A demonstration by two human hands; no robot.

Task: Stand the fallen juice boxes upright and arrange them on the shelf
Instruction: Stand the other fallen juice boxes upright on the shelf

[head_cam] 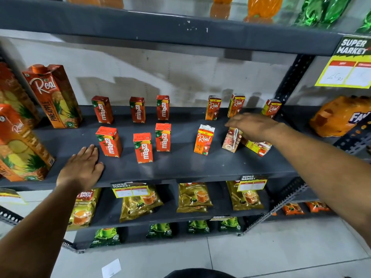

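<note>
Far left of the dark shelf [180, 167]: tall pineapple cartons [53, 95] stand upright. The left hand [82, 167] lies flat on the shelf's front edge, palm down, fingers spread, grasping nothing, just beside the nearest mango box. Centre: six small mango boxes [143, 147] stand upright in two rows of three, each apart from its neighbours. Right of centre: three small juice boxes [213, 107] stand upright along the back wall; in front of them one orange juice box [204, 139] stands upright alone. Beside it a tilted box [231, 140], straw side facing out, leans under the right hand [253, 127], whose grip rests on the box's top; the fingertips are hidden, so whether they clench it cannot be told. Touching its right side, a fallen box [258, 147] lies flat on the shelf. Below: tea packets [193, 197] on the lower shelves.
</note>
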